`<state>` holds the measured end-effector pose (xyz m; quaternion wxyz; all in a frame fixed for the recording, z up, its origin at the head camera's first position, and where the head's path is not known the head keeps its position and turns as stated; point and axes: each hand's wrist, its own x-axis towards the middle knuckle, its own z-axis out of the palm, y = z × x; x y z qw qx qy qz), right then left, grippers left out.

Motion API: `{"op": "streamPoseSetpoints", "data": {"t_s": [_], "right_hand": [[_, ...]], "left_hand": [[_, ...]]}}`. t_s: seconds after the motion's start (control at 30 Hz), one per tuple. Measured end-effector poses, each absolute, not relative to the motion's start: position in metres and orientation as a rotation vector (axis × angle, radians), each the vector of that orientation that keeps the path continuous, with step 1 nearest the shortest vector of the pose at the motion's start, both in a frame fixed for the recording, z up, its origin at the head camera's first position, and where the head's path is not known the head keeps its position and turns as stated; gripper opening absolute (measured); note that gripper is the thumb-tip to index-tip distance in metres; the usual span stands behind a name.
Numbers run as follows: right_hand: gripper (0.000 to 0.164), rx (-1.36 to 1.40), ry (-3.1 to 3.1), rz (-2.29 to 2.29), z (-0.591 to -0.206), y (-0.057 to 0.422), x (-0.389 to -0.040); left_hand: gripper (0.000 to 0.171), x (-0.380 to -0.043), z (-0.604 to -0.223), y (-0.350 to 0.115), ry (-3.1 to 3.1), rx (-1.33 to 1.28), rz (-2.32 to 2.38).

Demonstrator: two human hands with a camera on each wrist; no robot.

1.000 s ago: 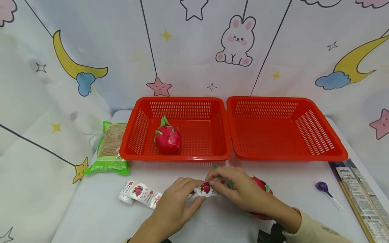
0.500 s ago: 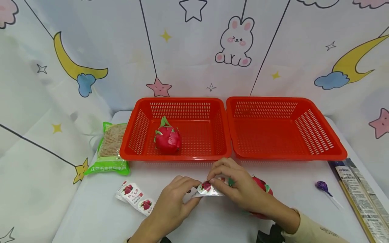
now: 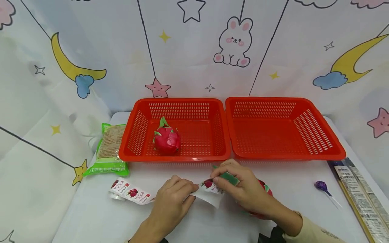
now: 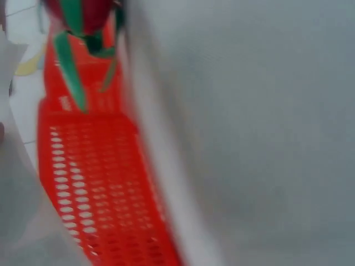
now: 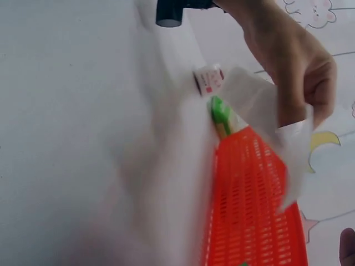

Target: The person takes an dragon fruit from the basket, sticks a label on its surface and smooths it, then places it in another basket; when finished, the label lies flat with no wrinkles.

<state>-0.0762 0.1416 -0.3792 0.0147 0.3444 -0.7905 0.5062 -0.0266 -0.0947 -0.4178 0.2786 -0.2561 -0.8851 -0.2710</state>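
Observation:
A strip of labels [image 3: 132, 192] printed with dragon fruit pictures runs under my left hand [image 3: 174, 202], which pinches it between thumb and fingertips. Between the hands, its pale backing [image 3: 211, 198] bends down toward me. My right hand [image 3: 238, 182] pinches a printed label [image 3: 209, 184] at the strip's right part; whether it is partly off the backing I cannot tell. A dragon fruit [image 3: 265, 186] lies mostly hidden behind my right hand, green leaf tips [image 3: 230, 178] showing by the fingers. In the right wrist view, the left hand [image 5: 294, 61] holds the white strip [image 5: 252, 100].
Two red baskets stand at the back. The left basket [image 3: 200, 158] holds another dragon fruit [image 3: 167, 140]; the right basket [image 3: 282, 157] is beside it. A green-edged food bag [image 3: 110, 148] lies at left. A purple lollipop [image 3: 322, 186] and a long printed package [image 3: 352, 192] lie at right.
The strip between my hands has turned, its backing now bending downward. My right hand has shifted slightly right, uncovering more green leaf. The strip's left end has slid a little left.

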Motion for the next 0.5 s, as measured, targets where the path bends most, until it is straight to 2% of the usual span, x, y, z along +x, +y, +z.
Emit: {"op": "streamPoseSetpoints", "data": {"t_s": [0.2,0.5], "right_hand": [[0.03,0.999,-2.468,1.538,-0.38,0.155,-0.076],[0.032,0.909,-2.511,1.572,-0.385,0.18,-0.075]], "left_hand": [[0.02,-0.031,-0.437,-0.097,-2.473,-0.643,-0.327],[0.008,-0.01,-0.439,-0.102,-2.976,-0.723,0.05]]}}
